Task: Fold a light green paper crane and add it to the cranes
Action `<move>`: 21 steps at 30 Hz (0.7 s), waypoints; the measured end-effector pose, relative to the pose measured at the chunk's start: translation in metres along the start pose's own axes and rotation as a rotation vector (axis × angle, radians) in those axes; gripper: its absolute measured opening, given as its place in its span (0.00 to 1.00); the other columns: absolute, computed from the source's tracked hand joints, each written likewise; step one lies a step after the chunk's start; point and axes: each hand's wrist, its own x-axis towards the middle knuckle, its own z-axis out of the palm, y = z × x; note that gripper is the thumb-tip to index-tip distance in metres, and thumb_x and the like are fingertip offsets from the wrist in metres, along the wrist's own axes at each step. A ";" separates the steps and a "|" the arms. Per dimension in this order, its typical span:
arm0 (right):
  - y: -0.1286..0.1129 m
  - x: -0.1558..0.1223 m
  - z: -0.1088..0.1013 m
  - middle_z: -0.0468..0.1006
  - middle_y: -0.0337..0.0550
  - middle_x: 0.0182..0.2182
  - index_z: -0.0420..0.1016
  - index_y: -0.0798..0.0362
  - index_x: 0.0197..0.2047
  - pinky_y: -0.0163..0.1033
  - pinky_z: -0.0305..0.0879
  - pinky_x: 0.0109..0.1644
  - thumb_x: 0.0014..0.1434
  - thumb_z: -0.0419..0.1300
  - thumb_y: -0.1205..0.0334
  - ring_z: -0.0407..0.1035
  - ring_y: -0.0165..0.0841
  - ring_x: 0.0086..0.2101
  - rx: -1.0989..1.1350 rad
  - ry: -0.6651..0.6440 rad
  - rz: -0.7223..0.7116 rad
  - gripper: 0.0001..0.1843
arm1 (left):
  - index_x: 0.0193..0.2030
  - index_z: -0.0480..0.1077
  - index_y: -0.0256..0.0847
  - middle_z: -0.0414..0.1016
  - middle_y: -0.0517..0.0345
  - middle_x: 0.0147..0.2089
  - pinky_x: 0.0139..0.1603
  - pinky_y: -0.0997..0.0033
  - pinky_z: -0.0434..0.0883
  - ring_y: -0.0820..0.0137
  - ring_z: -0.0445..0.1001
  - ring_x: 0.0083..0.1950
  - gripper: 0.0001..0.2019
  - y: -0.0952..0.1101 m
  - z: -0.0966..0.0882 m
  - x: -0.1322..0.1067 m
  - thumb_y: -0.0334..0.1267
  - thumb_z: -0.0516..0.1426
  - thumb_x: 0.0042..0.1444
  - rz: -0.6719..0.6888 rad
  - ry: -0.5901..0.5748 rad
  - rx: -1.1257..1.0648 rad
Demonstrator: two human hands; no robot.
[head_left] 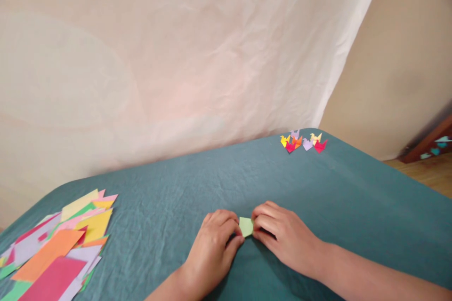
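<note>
Desk (169,188), spread with dark teal cloth, lightly creased, far corners rounded.

Item: one small pale-green piece of folded paper (246,226), at the near middle of the desk, between the two hands. Left hand (216,244): thumb and fingers pinching the left edge of the paper. Right hand (278,231): fingertips gathered, pinching its right edge. Fingers of both hands cover the side edges; the middle shows.

Item: one loose, overlapping pile of coloured paper sheets (49,255), at near left, well apart from the left hand; orange, crimson, yellow, lilac, pink and green.

Item: seven small bird-shaped paper figures (297,142), grouped near the far right corner, well beyond the right hand; yellow, orange, red, lilac and cream.

Item: one reddish-brown panel (411,154), far right, bearing pale and turquoise shapes, beside wood-toned flooring (423,175).

Backdrop: one pale, wrinkled hanging sheet (183,70), behind the desk; plain beige wall (399,56) at right.
</note>
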 end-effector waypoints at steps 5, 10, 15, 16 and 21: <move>-0.001 0.004 0.005 0.72 0.41 0.35 0.71 0.54 0.32 0.37 0.62 0.41 0.61 0.56 0.69 0.65 0.32 0.37 -0.011 0.036 0.089 0.06 | 0.33 0.69 0.41 0.71 0.56 0.39 0.45 0.64 0.63 0.64 0.68 0.43 0.04 0.002 0.003 0.000 0.33 0.55 0.58 -0.054 0.031 0.010; -0.002 0.007 0.011 0.71 0.39 0.33 0.68 0.53 0.33 0.38 0.61 0.42 0.57 0.60 0.69 0.65 0.33 0.37 -0.020 0.074 0.181 0.04 | 0.30 0.68 0.41 0.69 0.57 0.38 0.44 0.63 0.63 0.64 0.67 0.42 0.04 0.004 0.005 0.005 0.32 0.56 0.57 -0.111 0.042 0.048; -0.006 0.007 0.010 0.71 0.38 0.34 0.69 0.52 0.35 0.38 0.61 0.42 0.53 0.62 0.71 0.65 0.33 0.38 0.007 0.083 0.218 0.07 | 0.35 0.67 0.41 0.70 0.57 0.38 0.44 0.62 0.63 0.63 0.67 0.42 0.03 0.002 0.009 0.005 0.32 0.58 0.53 -0.158 0.064 0.037; -0.006 0.007 0.009 0.71 0.38 0.34 0.69 0.52 0.35 0.38 0.61 0.42 0.53 0.62 0.72 0.65 0.34 0.38 0.016 0.079 0.222 0.07 | 0.37 0.68 0.41 0.70 0.57 0.39 0.44 0.62 0.63 0.62 0.67 0.43 0.06 0.001 0.009 0.005 0.32 0.59 0.53 -0.166 0.077 0.026; 0.001 0.008 0.009 0.72 0.40 0.38 0.73 0.48 0.44 0.39 0.62 0.45 0.56 0.60 0.72 0.66 0.35 0.40 0.090 0.050 0.155 0.13 | 0.43 0.69 0.44 0.71 0.56 0.43 0.47 0.62 0.64 0.62 0.68 0.46 0.10 -0.003 0.010 0.004 0.33 0.60 0.52 -0.161 0.107 -0.012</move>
